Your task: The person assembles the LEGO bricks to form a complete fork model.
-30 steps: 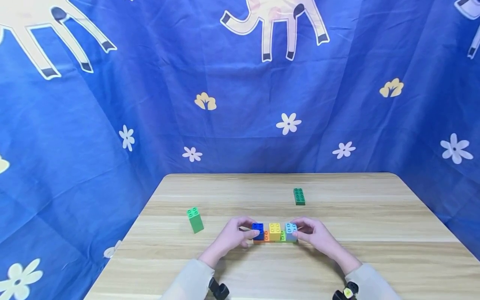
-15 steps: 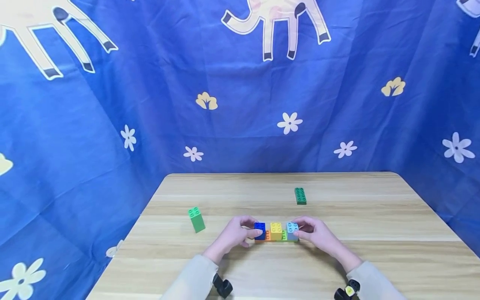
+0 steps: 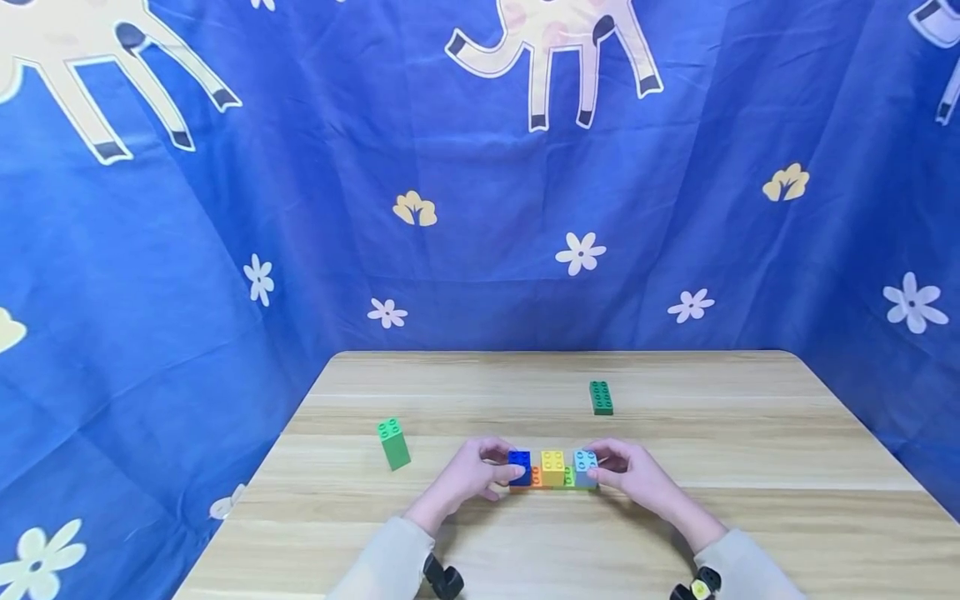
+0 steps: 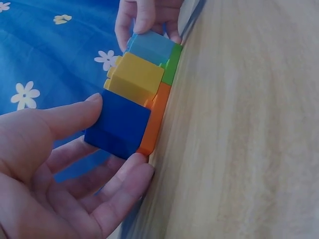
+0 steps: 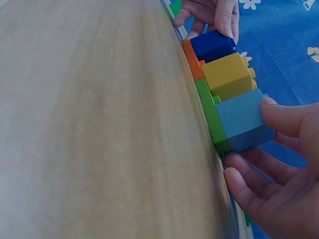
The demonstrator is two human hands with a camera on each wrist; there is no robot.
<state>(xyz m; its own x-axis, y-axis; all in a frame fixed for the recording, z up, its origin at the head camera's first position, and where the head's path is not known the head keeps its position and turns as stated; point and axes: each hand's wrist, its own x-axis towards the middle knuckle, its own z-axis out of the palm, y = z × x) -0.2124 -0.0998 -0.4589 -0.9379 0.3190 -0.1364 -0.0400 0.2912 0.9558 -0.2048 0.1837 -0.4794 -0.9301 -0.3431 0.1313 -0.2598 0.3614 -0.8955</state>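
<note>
Joined row of coloured plastic blocks (image 3: 552, 472): lower centre of head view, on wood-grain tabletop (image 3: 750, 433) | left hand (image 3: 468, 472): fingers pinch dark-blue square-topped block (image 4: 122, 124), left end | right hand (image 3: 633, 472): fingers pinch light-blue square-topped block (image 5: 244, 122), right end | long axis left-right between them, neither nearer

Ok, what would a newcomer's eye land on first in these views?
Probably the vivid blue curtain with white flowers, filling the background. Next, centrally on the table, a row: dark blue block, yellow block and light blue block, with the left grip and right grip at its ends. A green block stands apart to the left.
</note>
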